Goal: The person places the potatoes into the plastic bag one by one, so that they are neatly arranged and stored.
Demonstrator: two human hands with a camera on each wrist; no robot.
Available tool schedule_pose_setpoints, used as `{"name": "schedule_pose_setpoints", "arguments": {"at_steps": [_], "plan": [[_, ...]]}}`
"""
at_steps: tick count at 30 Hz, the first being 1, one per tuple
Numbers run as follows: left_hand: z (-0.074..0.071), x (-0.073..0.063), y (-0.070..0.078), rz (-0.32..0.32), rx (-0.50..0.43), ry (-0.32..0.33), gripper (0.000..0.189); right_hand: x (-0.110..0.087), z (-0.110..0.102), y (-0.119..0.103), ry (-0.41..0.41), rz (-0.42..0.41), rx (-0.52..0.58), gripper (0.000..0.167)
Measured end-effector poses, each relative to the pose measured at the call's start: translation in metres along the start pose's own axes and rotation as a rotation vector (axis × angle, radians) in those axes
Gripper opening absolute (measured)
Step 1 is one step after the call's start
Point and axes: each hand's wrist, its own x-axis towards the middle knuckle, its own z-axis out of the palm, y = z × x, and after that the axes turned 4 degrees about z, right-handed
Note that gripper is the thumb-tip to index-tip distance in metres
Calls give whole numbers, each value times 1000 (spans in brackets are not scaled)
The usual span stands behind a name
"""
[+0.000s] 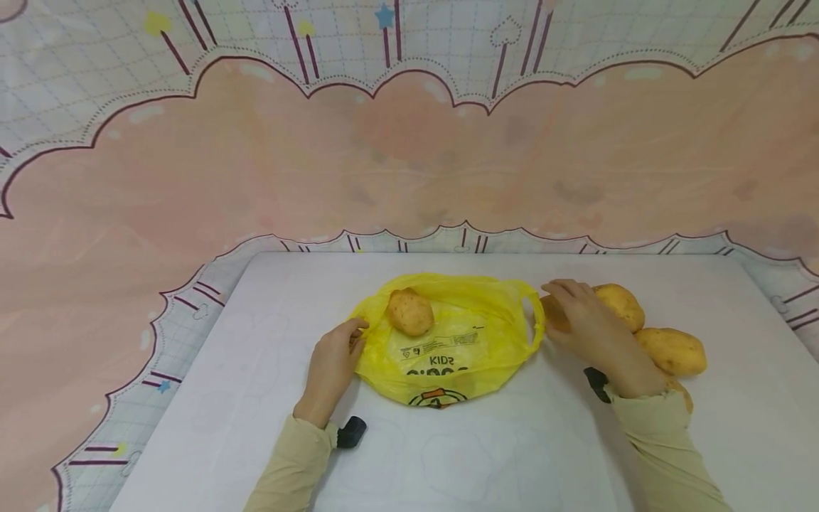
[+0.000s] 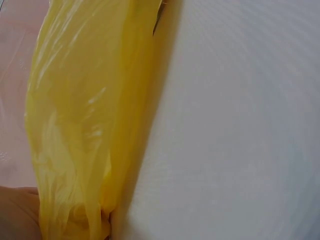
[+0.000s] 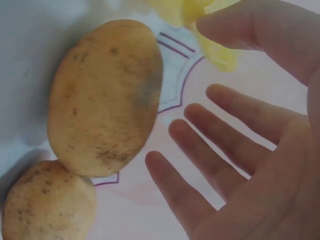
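A yellow plastic bag (image 1: 448,355) with printed lettering lies spread on the table, its mouth gaping. One potato (image 1: 411,311) rests in that mouth. At the bag's left edge, my left hand (image 1: 334,366) pinches the plastic; in the left wrist view the bag (image 2: 80,110) partly covers its fingers. My right hand (image 1: 591,331) hovers beside a potato (image 1: 554,314), just right of the bag's loop handle. The right wrist view shows its fingers (image 3: 215,145) spread and straight, apart from a large potato (image 3: 107,100). A smaller potato (image 3: 50,205) adjoins that one.
More potatoes sit right of and partly under my right forearm: one behind (image 1: 619,306), one at the outer side (image 1: 672,350), another mostly hidden by the sleeve. The white table (image 1: 473,455) meets a patterned cloth backdrop (image 1: 409,163) at its far edge.
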Motion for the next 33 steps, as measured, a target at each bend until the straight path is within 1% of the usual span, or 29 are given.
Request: {"name": "schedule_pose_setpoints", "arguments": {"at_steps": [5,13,19,24,31,33], "plan": [[0,-1,1,2,-1,0,26,0,2,5,-15,6,-2,53],[-1,-2,1,-2,1,0,26,1,5,10,-62,46,-30,59],[-2,-1,2,0,-17,0,25,1,10,13,-76,61,-67,54],[-1,-3,3,-8,-24,-11,26,2,14,13,-51,60,-86,49],[-1,-4,4,-26,-11,-38,38,3,20,9,-9,65,-84,47],[-1,-4,4,-22,-6,-42,40,2,20,9,6,72,-85,47]]}}
